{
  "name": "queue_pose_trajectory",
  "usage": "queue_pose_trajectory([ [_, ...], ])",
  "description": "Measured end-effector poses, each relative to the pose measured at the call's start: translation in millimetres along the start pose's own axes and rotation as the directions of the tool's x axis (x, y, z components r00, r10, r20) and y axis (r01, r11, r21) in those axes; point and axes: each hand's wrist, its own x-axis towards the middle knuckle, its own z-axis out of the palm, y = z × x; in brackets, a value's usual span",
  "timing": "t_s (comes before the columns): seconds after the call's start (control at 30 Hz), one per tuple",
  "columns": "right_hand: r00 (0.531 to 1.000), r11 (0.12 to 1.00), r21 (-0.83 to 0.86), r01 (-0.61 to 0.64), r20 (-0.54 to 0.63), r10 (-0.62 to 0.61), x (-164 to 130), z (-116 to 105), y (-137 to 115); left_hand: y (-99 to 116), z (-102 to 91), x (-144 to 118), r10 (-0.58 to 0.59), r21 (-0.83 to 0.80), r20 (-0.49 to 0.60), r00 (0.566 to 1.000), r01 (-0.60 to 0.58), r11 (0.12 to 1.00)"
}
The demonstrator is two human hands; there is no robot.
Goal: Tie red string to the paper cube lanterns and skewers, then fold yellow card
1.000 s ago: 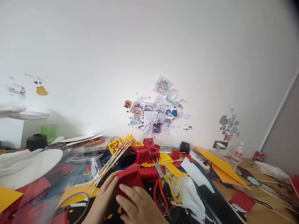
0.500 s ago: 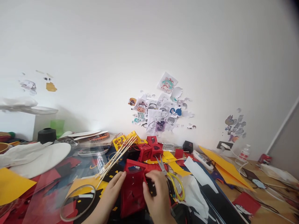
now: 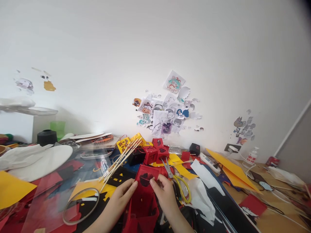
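Observation:
A red paper box [image 3: 143, 207] with one side folded up lies in front of me. The raised panel has a dark cut-out shape in it. My left hand [image 3: 122, 195] is closed on the panel's left edge, thumb against fingers. At the rim of the cut-out, my right hand [image 3: 165, 192] pinches the panel with thumb and forefinger. Scissors with yellow handles [image 3: 181, 187] lie open just beyond my right hand. Several small red paper boxes [image 3: 157, 153] are stacked behind, beside a bundle of thin wooden sticks [image 3: 121, 161].
To the left are a roll of tape [image 3: 97, 202], yellow paper [image 3: 14, 189] and a white round plate [image 3: 55, 158]. White tissue [image 3: 200, 200], a black flat case [image 3: 225, 207] and a bottle [image 3: 252, 155] stand or lie to the right. Drawings [image 3: 167, 116] hang on the wall.
The red box has been tilted so its panel with the dark cut-out now faces me. My right hand has moved up to that panel, and my left hand has shifted slightly right.

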Motion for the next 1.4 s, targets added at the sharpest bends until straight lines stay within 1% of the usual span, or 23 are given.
queue_pose_trajectory([
  [0.1,1.0,1.0,0.013,-0.003,-0.01,0.003,0,0,-1,4,1.2,-1,-0.028,0.001,0.043,0.999,0.027,1.0],
  [0.27,1.0,1.0,-0.019,0.005,-0.026,-0.005,1,-1,-4,5,3.4,-1,-0.043,0.048,-0.018,0.999,0.043,0.998],
  [0.37,1.0,1.0,-0.023,0.02,-0.013,-0.02,1,-3,-5,7,2.3,-1,-0.061,0.025,0.038,0.997,0.06,0.998],
  [0.43,0.999,0.999,0.011,0.034,0.03,-0.034,1,-2,-5,8,0.2,-1,-0.06,0.001,0.07,0.996,0.06,0.998],
  [0.47,0.997,0.999,0.037,0.037,0.066,-0.039,0,-2,-4,8,-1.1,-1,-0.047,-0.012,0.064,0.997,0.048,0.999],
  [0.57,0.985,0.997,0.074,0.027,0.169,-0.039,-2,0,-4,5,-4.3,-1,0.009,-0.015,-0.015,1.0,-0.009,1.0],
  [0.6,0.982,0.997,0.08,0.024,0.188,-0.038,-3,1,-5,3,-5.0,0,0.025,0.003,-0.041,0.999,-0.024,1.0],
  [0.67,0.98,0.995,0.102,0.019,0.196,-0.038,-4,1,-6,0,-5.3,1,0.046,0.055,-0.051,0.998,-0.044,0.998],
  [0.77,0.981,0.987,0.161,0.006,0.189,-0.037,-4,1,-9,0,-4.6,1,0.067,0.105,-0.023,0.997,-0.064,0.992],
  [0.87,0.986,0.992,0.124,0.005,0.164,-0.025,-5,0,-10,5,-4.1,-1,0.066,0.12,-0.007,0.998,-0.065,0.991],
  [1.0,0.996,0.998,0.041,0.041,0.083,-0.044,-6,-1,-6,16,-5.0,-6,0.081,0.07,-0.037,0.996,-0.078,0.994],
  [1.07,0.996,0.997,0.045,0.066,0.048,-0.068,-6,-2,-3,20,-5.9,-7,0.095,0.07,-0.063,0.993,-0.091,0.993],
  [1.1,0.995,0.995,0.056,0.078,0.052,-0.081,-6,-3,-2,22,-6.5,-8,0.103,0.076,-0.084,0.991,-0.097,0.992],
  [1.17,0.99,0.992,0.086,0.091,0.102,-0.099,-5,-6,-3,25,-7.7,-9,0.118,0.089,-0.149,0.982,-0.106,0.99],
  [1.3,0.956,0.995,0.08,0.059,0.281,-0.079,-2,-11,-9,25,-11.6,-9,0.154,0.131,-0.285,0.946,-0.121,0.984],
  [1.4,0.932,0.998,0.055,0.044,0.358,-0.061,-2,-12,-11,22,-14.8,-9,0.183,0.183,-0.343,0.922,-0.125,0.975],
])
